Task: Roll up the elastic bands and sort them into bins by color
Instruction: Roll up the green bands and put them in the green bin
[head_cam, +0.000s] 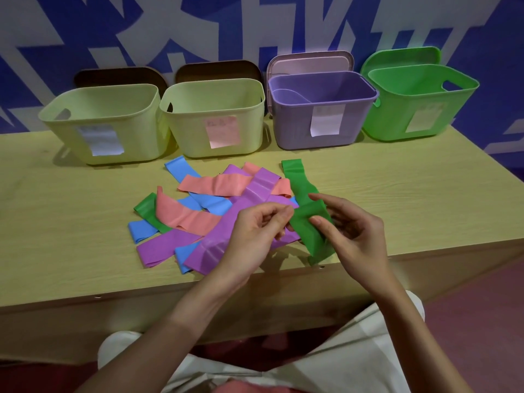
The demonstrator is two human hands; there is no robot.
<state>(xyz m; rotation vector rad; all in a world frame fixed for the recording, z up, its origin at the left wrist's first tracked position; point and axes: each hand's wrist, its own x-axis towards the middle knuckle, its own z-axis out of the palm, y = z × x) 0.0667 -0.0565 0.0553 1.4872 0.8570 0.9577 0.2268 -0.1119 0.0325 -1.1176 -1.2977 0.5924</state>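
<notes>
Left hand pinches the near edge of the green band, right hand grips its other side, the strip lifted just right of the pile of bands on the table, well short of the green bin.

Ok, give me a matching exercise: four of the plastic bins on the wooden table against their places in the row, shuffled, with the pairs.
Things:
1. purple plastic bin
2. green plastic bin
3. pale yellow plastic bin with the pink label
4. pale yellow plastic bin with the white label

Places in the row:
A. far left
B. second from the right
C. far right
D. second from the left

Pairs: 1-B, 2-C, 3-D, 4-A
</notes>
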